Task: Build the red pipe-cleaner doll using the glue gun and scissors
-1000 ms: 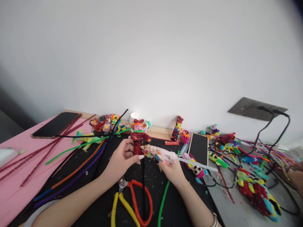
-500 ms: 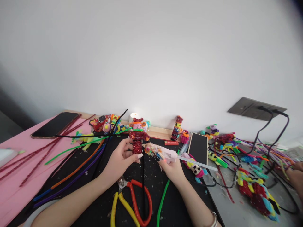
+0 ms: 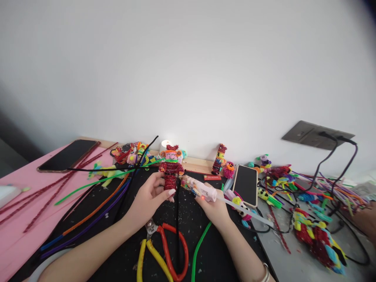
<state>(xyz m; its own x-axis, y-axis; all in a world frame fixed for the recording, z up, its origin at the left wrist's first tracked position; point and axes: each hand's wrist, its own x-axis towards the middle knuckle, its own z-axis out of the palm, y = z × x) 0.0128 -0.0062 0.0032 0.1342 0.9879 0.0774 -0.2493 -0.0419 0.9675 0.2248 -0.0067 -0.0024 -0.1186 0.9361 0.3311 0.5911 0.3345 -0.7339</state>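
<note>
My left hand [image 3: 149, 199] is closed round the lower body of a red glittery pipe-cleaner doll [image 3: 170, 166] with a pink face and red hat, held upright over the black mat [image 3: 123, 243]. My right hand [image 3: 214, 207] grips a white glue gun [image 3: 202, 190] covered in coloured stickers. Its nozzel points left and sits just beside the doll's right side. A clear glue stick [image 3: 249, 212] sticks out of the gun's back toward the right.
Red and yellow handled pliers [image 3: 164, 250] lie below my hands, with loose pipe cleaners [image 3: 96, 207] to the left. Two phones [image 3: 246, 184] [image 3: 70, 154] lie on the table. Finished dolls [image 3: 219, 159] line the wall. Another person's hand [image 3: 366, 219] is at the right edge, near cables [image 3: 331, 172].
The doll and my left hand have shifted slightly up and left. The glue gun's nozzle has come closer to the doll and tilted a little.
</note>
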